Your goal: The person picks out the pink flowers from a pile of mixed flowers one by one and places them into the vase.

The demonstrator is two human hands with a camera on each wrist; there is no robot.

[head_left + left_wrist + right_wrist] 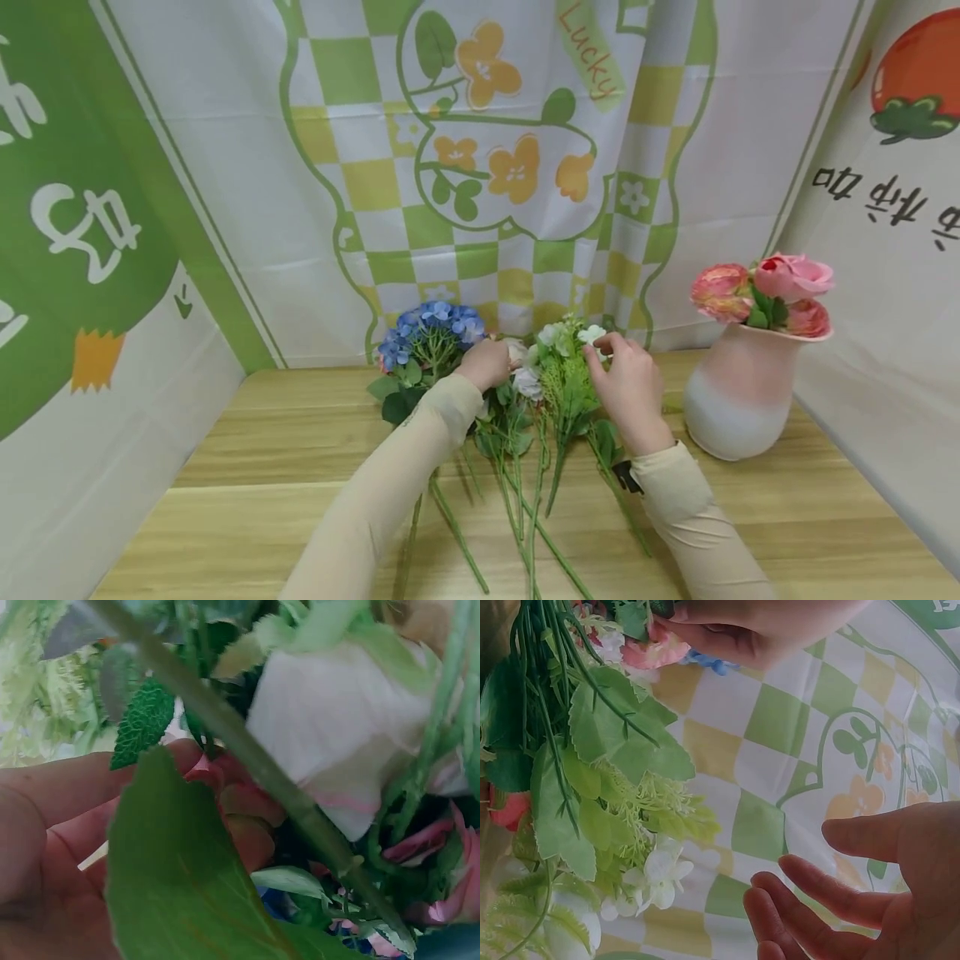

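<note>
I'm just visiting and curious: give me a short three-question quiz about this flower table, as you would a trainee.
1. True or false: the vase already holds pink flowers.
2. Which hand is nearest the blue flower: left or right?
3. Where do the loose stems lie? A) on the table B) in the vase C) on the floor

Key: 1 true. 2 the left hand. 3 A.

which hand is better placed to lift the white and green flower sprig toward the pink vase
Right. The right hand already touches the white-green sprig and is nearer the pink vase. The left hand grips stems beside the blue hydrangea.
</note>
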